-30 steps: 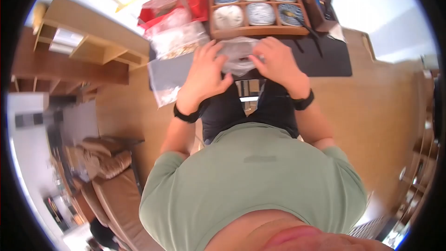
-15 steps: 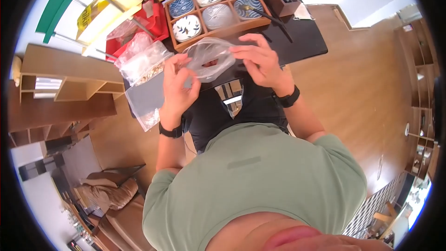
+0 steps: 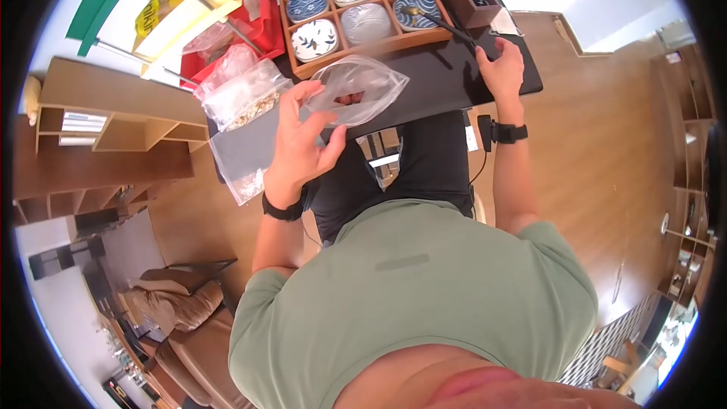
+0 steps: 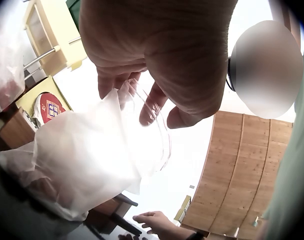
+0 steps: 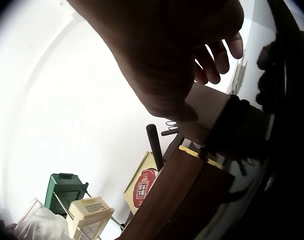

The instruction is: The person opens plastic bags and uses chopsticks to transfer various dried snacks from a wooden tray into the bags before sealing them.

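Observation:
A clear plastic zip bag (image 3: 360,91) stands with its mouth spread at the table's front edge, a few dark reddish pieces inside. My left hand (image 3: 299,144) pinches its left rim between fingers and thumb; in the left wrist view the fingers show through the clear rim. Off to the right, my right hand (image 3: 503,72) hovers over the dark table with loosely bent fingers and nothing in them. Its thumb is close to the black handle of a brass-headed utensil (image 3: 413,11), which rests on the tray's front right dish.
Behind the bag, a wooden compartment tray (image 3: 344,59) holds several patterned dishes. A dark wooden box (image 3: 485,17) with pens stands at its right. To the left lie a red container (image 3: 269,23) and a plastic bag of light brown bits (image 3: 254,98). A green-and-cream rack (image 3: 185,4) rises behind.
Both hands were at the bag's rim, and its mouth has been spread wider. My right hand has let go and moved right, toward the utensil's handle. The left stays at the bag.

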### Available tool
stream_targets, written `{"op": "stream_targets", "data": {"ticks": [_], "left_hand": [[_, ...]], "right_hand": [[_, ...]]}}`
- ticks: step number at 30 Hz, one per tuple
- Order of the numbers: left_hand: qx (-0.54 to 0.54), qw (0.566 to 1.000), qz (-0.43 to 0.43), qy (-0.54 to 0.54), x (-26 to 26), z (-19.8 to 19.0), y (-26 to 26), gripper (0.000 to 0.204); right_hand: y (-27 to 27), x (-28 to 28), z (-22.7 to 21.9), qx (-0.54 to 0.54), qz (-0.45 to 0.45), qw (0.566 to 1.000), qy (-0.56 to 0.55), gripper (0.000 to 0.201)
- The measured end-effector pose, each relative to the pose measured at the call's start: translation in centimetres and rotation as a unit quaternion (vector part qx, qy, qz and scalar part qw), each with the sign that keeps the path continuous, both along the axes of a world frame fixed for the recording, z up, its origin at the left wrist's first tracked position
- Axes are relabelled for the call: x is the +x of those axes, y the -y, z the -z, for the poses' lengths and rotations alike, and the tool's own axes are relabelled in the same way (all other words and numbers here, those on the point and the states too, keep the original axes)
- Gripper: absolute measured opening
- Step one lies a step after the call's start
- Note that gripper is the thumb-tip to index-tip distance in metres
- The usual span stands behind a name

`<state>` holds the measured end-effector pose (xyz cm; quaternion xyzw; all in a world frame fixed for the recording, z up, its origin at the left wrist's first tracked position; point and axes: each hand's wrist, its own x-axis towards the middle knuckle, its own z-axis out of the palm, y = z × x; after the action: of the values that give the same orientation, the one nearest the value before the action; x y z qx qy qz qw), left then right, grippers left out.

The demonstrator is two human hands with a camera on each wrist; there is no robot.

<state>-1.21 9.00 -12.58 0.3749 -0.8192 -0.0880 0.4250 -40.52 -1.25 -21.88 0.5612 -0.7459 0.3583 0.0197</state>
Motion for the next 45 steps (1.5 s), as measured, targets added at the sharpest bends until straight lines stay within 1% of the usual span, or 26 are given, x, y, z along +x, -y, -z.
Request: {"op": "stream_targets", "data": {"ticks": [2, 6, 8, 10, 12, 14, 15, 17, 18, 20, 22, 23, 24, 25, 28, 29, 30, 31, 32, 34, 36, 38, 39, 42, 44, 45], "left_hand": [[-0.004, 1.000, -0.016, -0.003, -0.1, -0.3, 0.1, 0.025], [-0.011, 1.000, -0.003, 0.011, 0.7, -1.0, 0.4, 0.021], [0.011, 0.997, 0.027, -0.066, 1.1, -1.1, 1.3, 0.021], [0.007, 0.992, 0.044, -0.120, 0.6, -2.2, 3.3, 0.017], [0.099, 0.949, 0.016, -0.300, 0.1, -3.1, 5.3, 0.017], [0.088, 0.931, 0.059, -0.349, -1.6, -6.2, 6.8, 0.017], [0.080, 0.909, 0.098, -0.397, -2.6, -8.0, 7.5, 0.017], [0.089, 0.901, 0.110, -0.411, -4.1, -11.5, 8.4, 0.018], [0.103, 0.891, 0.119, -0.425, -4.4, -12.6, 9.0, 0.018], [0.103, 0.885, 0.155, -0.426, -4.1, -13.1, 11.8, 0.011], [0.149, 0.802, 0.275, -0.508, -6.8, -15.4, 12.6, 0.011], [0.145, 0.803, 0.274, -0.509, -7.1, -15.2, 13.4, 0.011], [0.149, 0.821, 0.229, -0.501, -7.3, -14.8, 14.5, 0.012], [0.152, 0.838, 0.184, -0.491, -7.2, -14.3, 15.7, 0.013], [0.140, 0.851, 0.168, -0.478, -6.2, -11.4, 19.7, 0.012], [0.137, 0.852, 0.171, -0.475, -5.6, -10.7, 20.3, 0.012], [0.147, 0.870, 0.094, -0.462, -4.9, -10.0, 20.9, 0.008], [0.154, 0.881, 0.016, -0.446, -4.2, -9.4, 21.4, 0.011], [0.150, 0.882, 0.019, -0.446, -3.6, -8.1, 22.1, 0.011], [0.238, 0.833, 0.035, -0.498, -2.5, -5.2, 23.2, 0.011], [0.285, 0.815, 0.032, -0.504, -2.1, -3.6, 22.9, 0.011], [0.335, 0.793, 0.029, -0.507, -1.7, -2.1, 23.0, 0.010], [0.366, 0.782, 0.053, -0.501, -1.4, -1.4, 23.0, 0.010], [0.403, 0.775, 0.076, -0.481, -1.0, -0.9, 23.0, 0.010], [0.402, 0.796, 0.082, -0.446, -1.0, -0.9, 22.9, 0.008], [0.400, 0.795, 0.083, -0.447, -0.1, 1.6, 25.3, 0.008]], "right_hand": [[0.5, -0.1, 0.8, -0.007, -0.018, 0.999, -0.040, 0.052], [-1.7, 0.9, 0.6, -0.199, -0.023, 0.977, 0.074, 0.025], [-4.0, 3.3, -0.7, -0.194, -0.137, 0.966, 0.106, 0.014], [-5.3, 7.6, -1.7, -0.106, -0.268, 0.941, 0.177, 0.025], [-5.7, 11.6, -3.1, -0.069, -0.372, 0.897, 0.227, 0.048], [-5.3, 13.9, -1.4, -0.020, -0.423, 0.853, 0.305, 0.074], [-5.2, 15.2, -0.3, -0.015, -0.422, 0.813, 0.400, 0.078], [-6.0, 17.3, 0.4, -0.020, -0.410, 0.719, 0.561, 0.081], [-6.2, 18.0, 1.0, -0.024, -0.415, 0.718, 0.558, 0.081], [-6.5, 19.1, 2.2, -0.020, -0.434, 0.443, 0.784, 0.077], [-6.5, 20.2, 0.6, 0.006, -0.439, 0.436, 0.786, 0.085], [-6.4, 20.4, -1.9, 0.006, -0.451, 0.354, 0.820, 0.082], [-6.1, 20.3, -3.7, 0.006, -0.459, 0.269, 0.847, 0.079], [-5.7, 20.0, -4.5, 0.007, -0.462, 0.270, 0.845, 0.079], [-4.0, 18.3, -5.7, 0.012, -0.436, 0.282, 0.854, 0.071], [-3.5, 17.8, -5.5, 0.011, -0.402, 0.334, 0.853, 0.066], [-2.9, 17.2, -5.2, 0.010, -0.365, 0.385, 0.848, 0.061], [-2.1, 16.5, -4.6, -0.003, -0.368, 0.404, 0.838, 0.054], [-1.4, 15.7, -4.3, -0.006, -0.372, 0.404, 0.836, 0.054], [-0.4, 14.6, -4.2, -0.025, -0.349, 0.438, 0.828, 0.053], [0.2, 14.0, -4.5, -0.044, -0.332, 0.442, 0.832, 0.045], [1.7, 12.9, -3.1, -0.071, -0.284, 0.522, 0.801, 0.038], [1.7, 12.7, -3.5, -0.088, -0.273, 0.537, 0.794, 0.034], [2.4, 12.1, -3.9, -0.093, -0.270, 0.525, 0.802, 0.033], [2.5, 12.1, -4.2, -0.089, -0.261, 0.525, 0.805, 0.033], [2.7, 12.1, -4.3, -0.088, -0.251, 0.524, 0.809, 0.032]]}}
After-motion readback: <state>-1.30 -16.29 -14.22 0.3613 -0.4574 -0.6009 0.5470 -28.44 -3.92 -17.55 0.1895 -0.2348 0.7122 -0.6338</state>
